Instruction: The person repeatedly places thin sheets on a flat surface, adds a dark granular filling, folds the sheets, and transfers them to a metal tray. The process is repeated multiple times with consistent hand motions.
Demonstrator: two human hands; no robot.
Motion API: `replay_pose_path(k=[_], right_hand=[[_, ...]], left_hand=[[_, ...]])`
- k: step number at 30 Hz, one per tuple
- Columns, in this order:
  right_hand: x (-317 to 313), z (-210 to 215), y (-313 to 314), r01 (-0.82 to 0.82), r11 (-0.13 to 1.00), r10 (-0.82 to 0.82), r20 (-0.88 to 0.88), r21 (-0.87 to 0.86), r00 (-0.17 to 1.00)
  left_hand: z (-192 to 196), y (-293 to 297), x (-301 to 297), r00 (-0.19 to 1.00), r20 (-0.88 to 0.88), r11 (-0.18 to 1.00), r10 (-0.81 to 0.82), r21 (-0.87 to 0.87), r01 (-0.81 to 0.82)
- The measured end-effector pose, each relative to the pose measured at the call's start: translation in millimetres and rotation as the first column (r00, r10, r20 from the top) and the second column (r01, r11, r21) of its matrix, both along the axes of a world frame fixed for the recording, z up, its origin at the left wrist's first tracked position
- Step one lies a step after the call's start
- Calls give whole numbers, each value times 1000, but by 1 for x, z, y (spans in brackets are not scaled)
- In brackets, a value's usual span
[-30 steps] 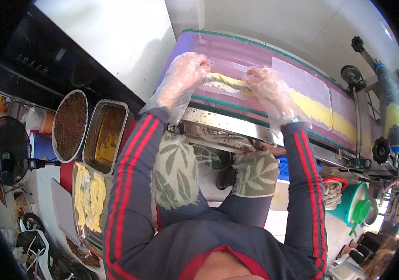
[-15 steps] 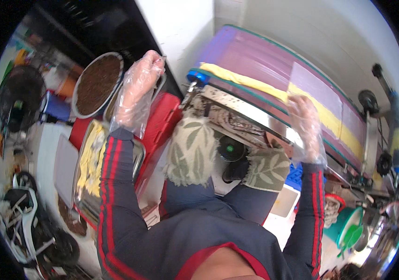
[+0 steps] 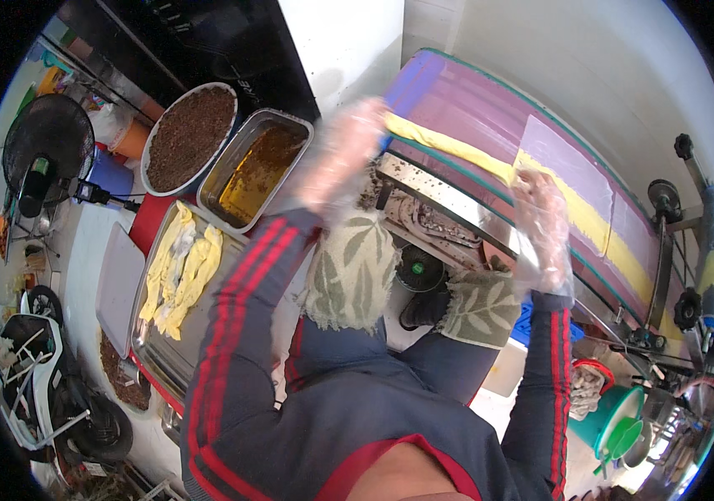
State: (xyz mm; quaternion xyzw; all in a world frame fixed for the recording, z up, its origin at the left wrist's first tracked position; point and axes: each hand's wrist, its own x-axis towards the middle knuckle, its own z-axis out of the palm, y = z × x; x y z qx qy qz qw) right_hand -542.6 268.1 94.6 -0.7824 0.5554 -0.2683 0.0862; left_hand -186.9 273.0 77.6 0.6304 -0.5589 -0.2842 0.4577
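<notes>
A long strip of yellow dough (image 3: 450, 150) lies along the near edge of a purple-tinted board (image 3: 465, 96) with a green rim. My left hand (image 3: 344, 154), in a clear plastic glove, is smeared by motion beside the strip's left end; its fingers cannot be made out. My right hand (image 3: 542, 213), gloved the same way, has its fingers curled onto the dough at the strip's right end. Next to it a translucent sheet (image 3: 553, 150) lies partly over a wider yellow band (image 3: 582, 215) that runs on to the right.
To my left stand a metal pan (image 3: 311, 127) of amber liquid, a round tub (image 3: 145, 171) of brown crumbly stuff, and a metal tray (image 3: 198, 334) with yellow dough pieces (image 3: 181, 267). A roller frame (image 3: 666, 267) with black knobs borders the board's right. A fan (image 3: 48, 142) stands far left.
My left hand has swung right, from above the metal pan to the left end of the dough strip. My right hand stays almost where it was. The view has shifted slightly.
</notes>
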Motion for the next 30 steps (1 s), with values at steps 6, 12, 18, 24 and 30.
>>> replay_pose_path(k=[6,12,18,24,30], right_hand=[[38,-30,-37,-168,971,148,-121,-172,982],[62,-36,-49,-132,961,96,154,241,983],[104,8,-29,-209,973,201,85,95,976],[173,46,21,-722,664,745,87,-196,662],[326,15,103,-834,234,843,-323,-500,430]], left_hand=[[-25,-46,-113,694,644,835,-322,-152,529],[-2,-71,-6,440,880,932,-178,7,363],[23,-16,12,721,598,846,-351,-127,518],[37,185,131,890,72,781,-451,-450,433],[82,344,155,829,544,887,126,312,-340]])
